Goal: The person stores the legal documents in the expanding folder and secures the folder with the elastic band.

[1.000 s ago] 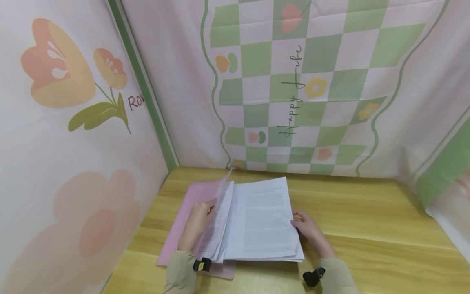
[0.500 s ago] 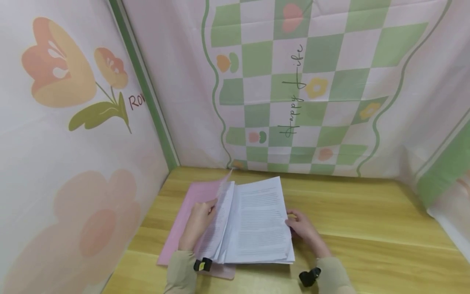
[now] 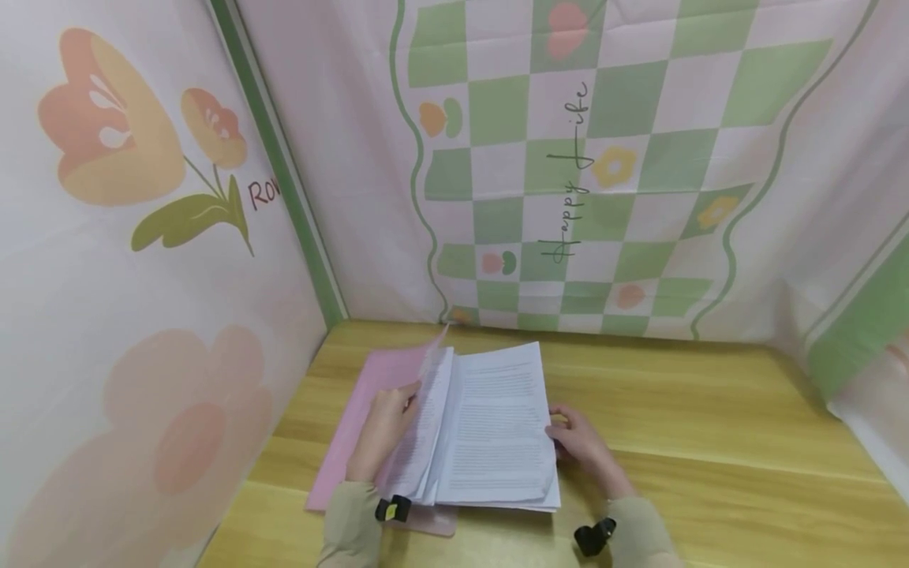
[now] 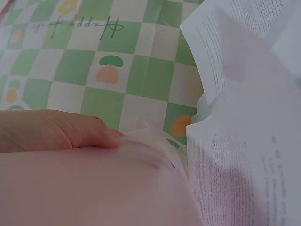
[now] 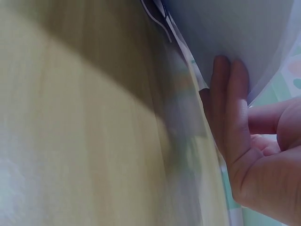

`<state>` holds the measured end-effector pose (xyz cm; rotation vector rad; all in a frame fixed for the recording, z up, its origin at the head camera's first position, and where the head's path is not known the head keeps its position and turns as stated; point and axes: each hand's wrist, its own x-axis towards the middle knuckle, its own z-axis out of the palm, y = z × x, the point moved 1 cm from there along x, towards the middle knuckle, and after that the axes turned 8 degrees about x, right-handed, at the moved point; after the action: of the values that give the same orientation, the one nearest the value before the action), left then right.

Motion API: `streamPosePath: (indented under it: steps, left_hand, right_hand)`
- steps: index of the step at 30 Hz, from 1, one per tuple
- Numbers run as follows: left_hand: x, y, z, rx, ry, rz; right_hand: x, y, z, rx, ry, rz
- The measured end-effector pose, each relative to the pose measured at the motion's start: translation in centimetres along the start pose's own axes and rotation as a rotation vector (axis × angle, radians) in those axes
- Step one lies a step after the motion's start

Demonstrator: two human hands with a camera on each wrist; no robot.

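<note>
A pink folder (image 3: 341, 442) lies spread on the table with a stack of printed sheets (image 3: 500, 426) in it. My left hand (image 3: 387, 418) pinches the folder's translucent pink flap (image 4: 84, 188) along its upper edge, beside the left-hand pages (image 3: 419, 430). My right hand (image 3: 578, 438) holds the right edge of the stack. In the right wrist view, two of its straight fingers (image 5: 235, 94) lie against the underside of the raised sheets (image 5: 225, 33), and the thumb is on the other side, partly hidden.
The wood-grain table (image 3: 710, 426) extends to the right of the folder. A checked green and white curtain (image 3: 568, 181) hangs along its back edge. Another curtain with a flower print (image 3: 142, 315) borders the left side. Black cameras (image 3: 595, 536) sit on both wrists.
My right hand has moved left, bringing the right edge of the printed sheets with it. The left hand and the pink flap have stayed in place.
</note>
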<state>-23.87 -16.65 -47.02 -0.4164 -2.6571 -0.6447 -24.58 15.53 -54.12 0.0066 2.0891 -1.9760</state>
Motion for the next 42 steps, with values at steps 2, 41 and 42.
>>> streamPosePath:
  steps: [2,41,42]
  left_hand:
    - [0.1,0.0,0.0,0.003,0.0,0.0]
    - [0.0,0.0,0.3,0.026,0.021,0.029]
    - [0.0,0.0,0.3,0.019,0.021,0.03]
  right_hand:
    - [-0.1,0.0,0.0,0.001,-0.01,0.0]
    - [-0.1,0.3,1.4,0.046,-0.055,-0.022]
    - [-0.1,0.3,1.3,0.049,-0.042,-0.017]
